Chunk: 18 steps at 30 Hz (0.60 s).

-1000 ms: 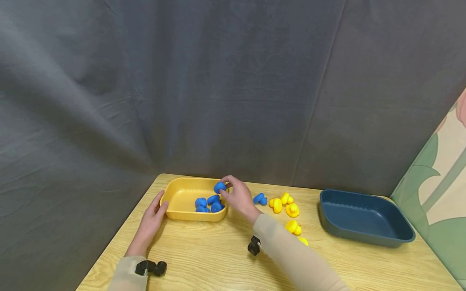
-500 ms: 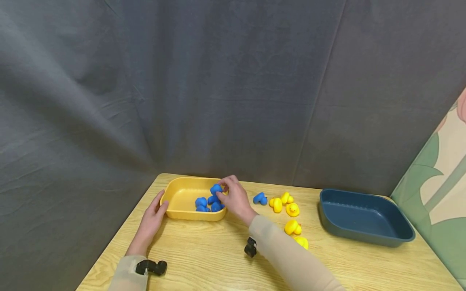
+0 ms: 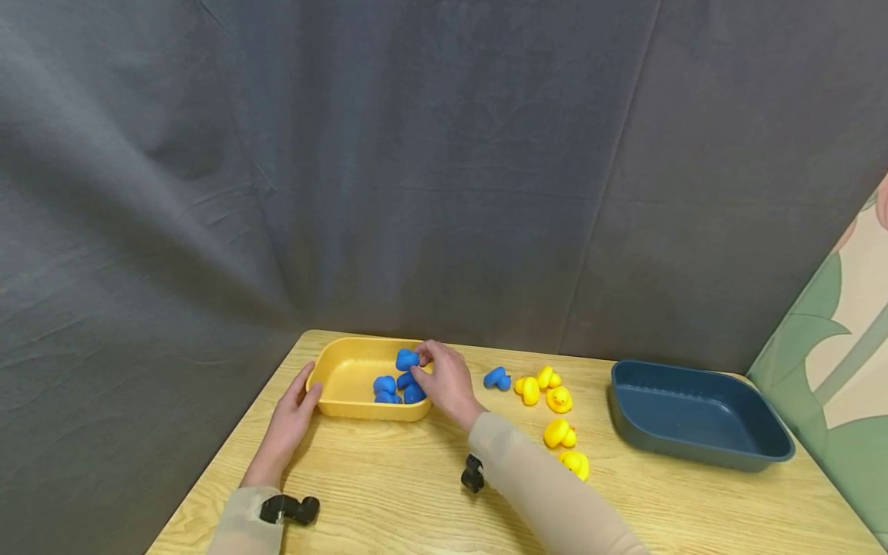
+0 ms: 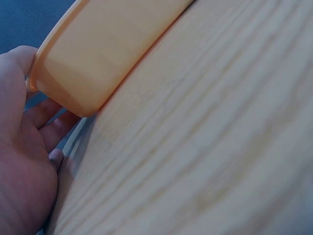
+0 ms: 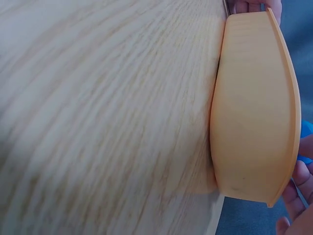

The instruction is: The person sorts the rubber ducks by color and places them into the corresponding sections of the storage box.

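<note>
My left hand (image 3: pixel 293 412) holds the left end of a yellow tray (image 3: pixel 368 411), thumb at the rim and fingers against the outer wall. In the left wrist view, that hand (image 4: pixel 22 156) is at the tray's corner (image 4: pixel 93 58). Over the tray's right side, my right hand (image 3: pixel 447 385) pinches a blue rubber duck (image 3: pixel 405 359) between thumb and fingers. Several blue ducks (image 3: pixel 385 389) lie just below it inside the tray. From the right wrist view, the tray wall (image 5: pixel 254 103) hides most of the held duck (image 5: pixel 306 129).
One blue duck (image 3: pixel 496 378) lies on the wooden table (image 3: pixel 388 486) right of the tray. Several yellow rubber ducks (image 3: pixel 559 400) are scattered nearby, partly beside the right sleeve. A dark blue tray (image 3: pixel 701 416) stands farther right. A grey curtain (image 3: pixel 444 193) hangs behind the table.
My right hand has moved slightly left and the held blue duck has shifted left over the yellow tray. My left hand has stayed at the tray's end.
</note>
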Motion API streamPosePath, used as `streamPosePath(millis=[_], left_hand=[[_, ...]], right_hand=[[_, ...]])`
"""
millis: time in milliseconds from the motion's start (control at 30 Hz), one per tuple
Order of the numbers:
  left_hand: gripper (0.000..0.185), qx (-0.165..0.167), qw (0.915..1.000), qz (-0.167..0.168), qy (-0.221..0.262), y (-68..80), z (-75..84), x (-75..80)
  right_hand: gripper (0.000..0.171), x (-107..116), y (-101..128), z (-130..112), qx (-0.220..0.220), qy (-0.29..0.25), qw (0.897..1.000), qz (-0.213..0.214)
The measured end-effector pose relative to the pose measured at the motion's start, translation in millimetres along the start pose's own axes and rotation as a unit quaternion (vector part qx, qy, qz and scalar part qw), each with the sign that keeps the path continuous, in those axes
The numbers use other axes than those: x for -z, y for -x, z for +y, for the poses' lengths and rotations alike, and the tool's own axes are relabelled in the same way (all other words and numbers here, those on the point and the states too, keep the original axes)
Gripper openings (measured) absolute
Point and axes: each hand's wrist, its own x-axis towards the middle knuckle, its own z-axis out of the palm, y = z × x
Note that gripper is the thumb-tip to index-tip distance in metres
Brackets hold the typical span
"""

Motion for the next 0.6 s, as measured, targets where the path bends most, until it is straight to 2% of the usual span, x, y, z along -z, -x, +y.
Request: streamPosePath(millis=[367,600], left_hand=[[0.068,0.001,1.0000,0.004,-0.005,2.2,1.1,-0.5],[0.068,-0.002,0.9999,0.004,-0.009,0.4,0.0,0.4]], right_hand=[[0.020,-7.4,0.2,2.2,-0.009,0.032,0.999,0.010],[0.018,-6.2,1.1,2.2,-0.022,0.010,1.000,0.004]])
